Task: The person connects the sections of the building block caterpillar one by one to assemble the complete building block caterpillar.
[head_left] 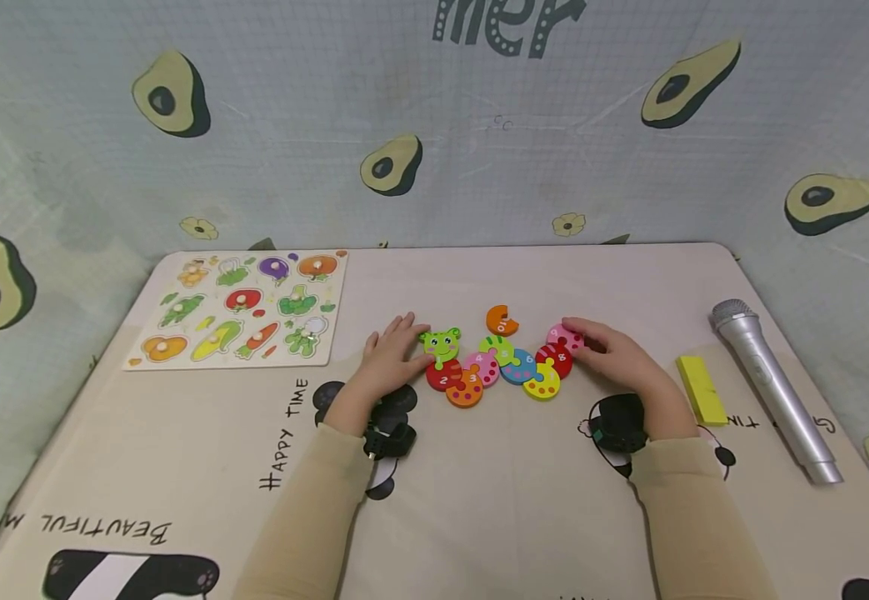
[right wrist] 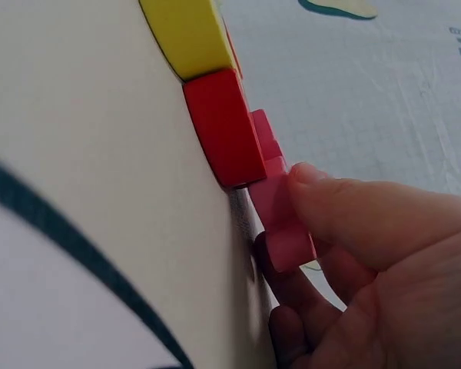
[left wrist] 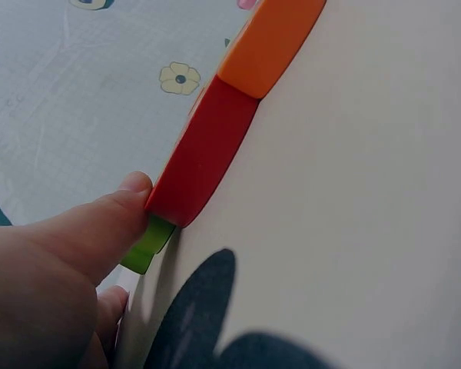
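Observation:
A caterpillar number puzzle lies across the middle of the table, its colourful round pieces linked in a wavy row. At its left end are a green smiling head (head_left: 441, 343) and a red piece (head_left: 444, 376). My left hand (head_left: 389, 360) lies beside them, fingers spread and thumb touching the red piece's edge near the head. At the other end, my right hand (head_left: 616, 354) pinches a pink puzzle piece (right wrist: 275, 196) between thumb and fingers, up against another red piece (right wrist: 224, 127). Behind the row sits a loose orange piece (head_left: 499, 321), notched on one side.
A vegetable peg board (head_left: 209, 333) lies at the back left. To the right of my right hand are a yellow block (head_left: 701, 390) and a silver microphone (head_left: 779, 392). Avocado-print cloth (head_left: 292, 100) hangs behind the table (head_left: 494, 500). A black wrist device is on each wrist.

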A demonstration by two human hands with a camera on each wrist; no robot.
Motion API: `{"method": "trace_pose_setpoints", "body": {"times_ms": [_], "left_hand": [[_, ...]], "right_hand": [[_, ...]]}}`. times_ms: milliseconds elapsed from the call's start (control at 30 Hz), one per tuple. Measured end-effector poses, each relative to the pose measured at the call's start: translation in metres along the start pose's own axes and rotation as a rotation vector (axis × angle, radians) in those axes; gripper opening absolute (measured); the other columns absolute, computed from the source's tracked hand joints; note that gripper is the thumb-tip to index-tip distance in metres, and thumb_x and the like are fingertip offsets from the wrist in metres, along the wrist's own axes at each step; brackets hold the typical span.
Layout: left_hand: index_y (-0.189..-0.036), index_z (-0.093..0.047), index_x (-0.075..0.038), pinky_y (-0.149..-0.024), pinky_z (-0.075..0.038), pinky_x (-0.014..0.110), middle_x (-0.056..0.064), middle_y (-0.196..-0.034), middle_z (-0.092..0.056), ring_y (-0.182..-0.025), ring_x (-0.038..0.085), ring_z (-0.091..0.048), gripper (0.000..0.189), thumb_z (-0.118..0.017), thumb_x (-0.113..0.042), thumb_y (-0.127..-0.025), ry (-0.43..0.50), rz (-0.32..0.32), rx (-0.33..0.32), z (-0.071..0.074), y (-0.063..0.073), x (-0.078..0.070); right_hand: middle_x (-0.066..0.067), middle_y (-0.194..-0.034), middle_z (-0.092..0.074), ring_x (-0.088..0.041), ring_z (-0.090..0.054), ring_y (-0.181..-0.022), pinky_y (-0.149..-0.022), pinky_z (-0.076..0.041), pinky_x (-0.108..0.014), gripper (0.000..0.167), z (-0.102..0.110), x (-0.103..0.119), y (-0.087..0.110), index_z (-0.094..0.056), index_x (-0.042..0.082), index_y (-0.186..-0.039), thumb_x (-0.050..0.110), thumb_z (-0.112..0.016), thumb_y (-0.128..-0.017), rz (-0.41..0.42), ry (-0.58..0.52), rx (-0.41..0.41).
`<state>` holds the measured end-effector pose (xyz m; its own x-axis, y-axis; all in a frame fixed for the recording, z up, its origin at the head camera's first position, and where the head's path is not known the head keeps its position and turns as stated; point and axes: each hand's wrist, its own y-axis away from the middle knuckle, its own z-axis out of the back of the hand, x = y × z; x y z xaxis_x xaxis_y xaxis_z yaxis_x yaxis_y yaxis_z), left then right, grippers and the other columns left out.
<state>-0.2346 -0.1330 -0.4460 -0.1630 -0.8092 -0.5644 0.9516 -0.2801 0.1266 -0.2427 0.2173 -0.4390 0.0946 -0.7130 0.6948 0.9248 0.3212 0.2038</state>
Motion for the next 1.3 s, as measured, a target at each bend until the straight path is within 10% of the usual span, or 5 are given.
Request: {"method": "trace_pose_setpoints", "body": {"times_ms": [733, 967, 1300], "left_hand": [[-0.137, -0.04, -0.019, -0.11, 0.0, 0.055, 0.007, -0.152, -0.019, -0.142, 0.024, -0.008, 0.055, -0.054, -0.039, -0.088, -0.001, 0.0, 0.005, 0.001, 0.0, 0.001], [-0.137, -0.04, -0.019, -0.11, -0.001, 0.055, 0.008, -0.152, -0.019, -0.142, 0.025, -0.008, 0.055, -0.054, -0.04, -0.088, -0.003, -0.007, 0.003, 0.001, 0.0, 0.001], [-0.136, -0.04, -0.019, -0.11, -0.001, 0.055, 0.007, -0.152, -0.02, -0.142, 0.024, -0.009, 0.055, -0.054, -0.04, -0.088, 0.0, -0.004, -0.002, 0.001, 0.0, 0.002]], "right_hand": [[-0.012, -0.145, -0.033, -0.036, -0.031, -0.13, -0.097, -0.037, -0.054, 0.055, -0.002, 0.031, -0.012, -0.037, 0.015, -0.139, 0.024, -0.057, -0.088, 0.068, -0.002, -0.035], [-0.009, -0.145, -0.036, -0.031, -0.027, -0.135, -0.105, -0.029, -0.052, 0.051, -0.016, 0.062, -0.042, -0.04, 0.012, -0.137, 0.017, -0.056, -0.089, 0.16, -0.014, 0.042], [-0.006, -0.151, -0.024, -0.032, -0.02, -0.138, -0.107, -0.024, -0.052, 0.057, -0.026, 0.07, -0.067, -0.031, 0.018, -0.142, 0.014, -0.053, -0.09, 0.084, 0.062, 0.19]]}}
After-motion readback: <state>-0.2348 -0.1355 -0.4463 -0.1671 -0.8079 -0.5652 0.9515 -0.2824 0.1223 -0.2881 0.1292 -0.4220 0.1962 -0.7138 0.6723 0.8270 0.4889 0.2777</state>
